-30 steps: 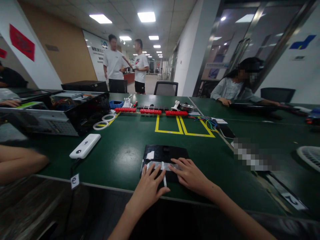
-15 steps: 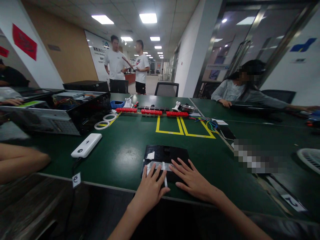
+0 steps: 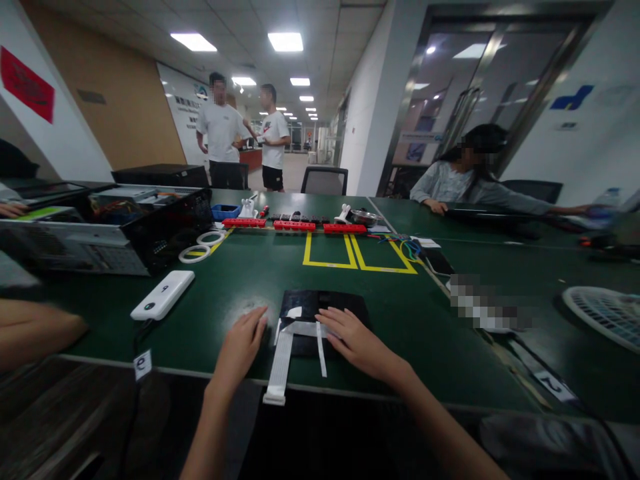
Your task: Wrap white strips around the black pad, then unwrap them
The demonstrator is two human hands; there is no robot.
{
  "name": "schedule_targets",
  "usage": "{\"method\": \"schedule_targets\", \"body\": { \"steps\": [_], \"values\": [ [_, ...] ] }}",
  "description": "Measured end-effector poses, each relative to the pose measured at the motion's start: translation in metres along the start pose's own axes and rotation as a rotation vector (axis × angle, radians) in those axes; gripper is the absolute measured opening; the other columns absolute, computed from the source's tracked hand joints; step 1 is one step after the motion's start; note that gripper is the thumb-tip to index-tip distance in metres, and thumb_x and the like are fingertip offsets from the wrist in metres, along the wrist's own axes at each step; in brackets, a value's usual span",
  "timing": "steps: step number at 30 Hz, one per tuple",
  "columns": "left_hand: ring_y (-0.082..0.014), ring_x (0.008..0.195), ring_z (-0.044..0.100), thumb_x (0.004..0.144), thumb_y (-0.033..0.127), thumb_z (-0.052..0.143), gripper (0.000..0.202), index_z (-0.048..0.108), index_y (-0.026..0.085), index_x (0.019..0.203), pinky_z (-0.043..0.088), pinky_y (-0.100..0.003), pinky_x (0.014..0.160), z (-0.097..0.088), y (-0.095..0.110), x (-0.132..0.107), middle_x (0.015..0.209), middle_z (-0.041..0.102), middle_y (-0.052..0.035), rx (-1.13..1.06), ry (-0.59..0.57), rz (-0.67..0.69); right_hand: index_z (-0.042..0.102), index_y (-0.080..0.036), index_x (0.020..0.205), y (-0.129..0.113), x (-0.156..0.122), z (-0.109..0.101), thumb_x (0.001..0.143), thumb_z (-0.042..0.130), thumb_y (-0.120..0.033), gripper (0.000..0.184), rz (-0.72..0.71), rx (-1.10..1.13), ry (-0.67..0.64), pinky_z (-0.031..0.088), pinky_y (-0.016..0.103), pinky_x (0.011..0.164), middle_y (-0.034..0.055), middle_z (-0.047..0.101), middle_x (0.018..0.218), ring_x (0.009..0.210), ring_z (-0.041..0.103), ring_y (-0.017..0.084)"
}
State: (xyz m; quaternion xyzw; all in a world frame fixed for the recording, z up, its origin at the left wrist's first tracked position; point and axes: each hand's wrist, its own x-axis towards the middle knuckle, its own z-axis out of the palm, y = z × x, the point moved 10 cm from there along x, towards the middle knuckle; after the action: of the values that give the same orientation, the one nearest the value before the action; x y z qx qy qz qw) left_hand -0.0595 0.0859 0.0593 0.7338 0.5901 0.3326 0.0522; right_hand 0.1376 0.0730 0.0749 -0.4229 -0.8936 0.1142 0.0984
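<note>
A flat black panel lies near the table's front edge. A whitish flat ribbon cable bends over it, its connector end hanging at the edge. A narrow white strip runs down the panel, and a small white patch sits higher up. My right hand rests on the panel's right part, fingers stretched out, beside the cable. My left hand is just left of the panel and apart from it, fingers extended, nothing in it.
An opened computer case stands at the left, with a white power bank before it. Red strips and yellow tape frames lie farther back. At right are a phone and a white fan grille. Another person's arm is at left.
My left hand has come off the panel and moved left, exposing the ribbon cable and its connector. My right hand stays on the panel. The view has turned slightly right.
</note>
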Motion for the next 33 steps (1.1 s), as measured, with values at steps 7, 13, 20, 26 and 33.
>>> {"method": "schedule_targets", "body": {
  "steps": [7, 13, 20, 26, 33],
  "values": [
    [-0.0228, 0.117, 0.054, 0.094, 0.030, 0.035, 0.036, 0.061, 0.017, 0.114, 0.036, -0.042, 0.104, 0.012, -0.034, -0.009, 0.120, 0.064, -0.0083, 0.094, 0.011, -0.002, 0.029, -0.029, 0.142, -0.036, 0.036, 0.034, 0.093, 0.028, -0.051, 0.054, -0.129, -0.177, -0.039, 0.017, 0.068, 0.101, 0.0068, 0.025, 0.150, 0.137, 0.016, 0.034],
    [-0.0213, 0.120, 0.052, 0.093, 0.029, 0.035, 0.035, 0.062, 0.017, 0.113, 0.033, -0.042, 0.106, 0.013, -0.030, -0.009, 0.121, 0.063, -0.0073, 0.096, -0.025, 0.006, 0.027, -0.030, 0.143, -0.029, 0.041, 0.051, 0.093, 0.022, -0.053, 0.055, -0.148, -0.209, -0.038, 0.018, 0.068, 0.100, 0.0062, 0.023, 0.151, 0.136, 0.017, 0.035],
    [-0.0210, 0.119, 0.053, 0.093, 0.033, 0.036, 0.035, 0.063, 0.018, 0.111, 0.034, -0.041, 0.106, 0.012, -0.031, -0.010, 0.120, 0.064, -0.0073, 0.108, -0.019, 0.008, 0.022, -0.034, 0.144, 0.019, 0.020, 0.034, 0.091, 0.025, -0.059, 0.058, -0.079, -0.117, -0.205, 0.010, 0.064, 0.104, 0.0017, 0.017, 0.152, 0.139, 0.009, 0.030],
    [-0.0223, 0.119, 0.053, 0.093, 0.033, 0.038, 0.036, 0.064, 0.017, 0.111, 0.035, -0.042, 0.105, 0.012, -0.029, -0.009, 0.119, 0.064, -0.0083, 0.113, -0.017, 0.007, 0.027, -0.037, 0.141, 0.101, -0.019, 0.007, 0.087, 0.035, -0.060, 0.060, 0.026, -0.010, -0.189, 0.005, 0.063, 0.106, 0.0006, 0.019, 0.151, 0.139, 0.007, 0.028],
    [-0.0218, 0.117, 0.054, 0.093, 0.033, 0.038, 0.035, 0.064, 0.019, 0.111, 0.036, -0.042, 0.105, 0.011, -0.029, -0.009, 0.118, 0.065, -0.0071, 0.123, -0.010, 0.008, 0.040, -0.033, 0.137, 0.181, -0.064, -0.019, 0.083, 0.046, -0.057, 0.059, 0.149, 0.010, -0.096, 0.009, 0.065, 0.104, 0.0069, 0.029, 0.148, 0.137, 0.014, 0.030]
  ]
}}
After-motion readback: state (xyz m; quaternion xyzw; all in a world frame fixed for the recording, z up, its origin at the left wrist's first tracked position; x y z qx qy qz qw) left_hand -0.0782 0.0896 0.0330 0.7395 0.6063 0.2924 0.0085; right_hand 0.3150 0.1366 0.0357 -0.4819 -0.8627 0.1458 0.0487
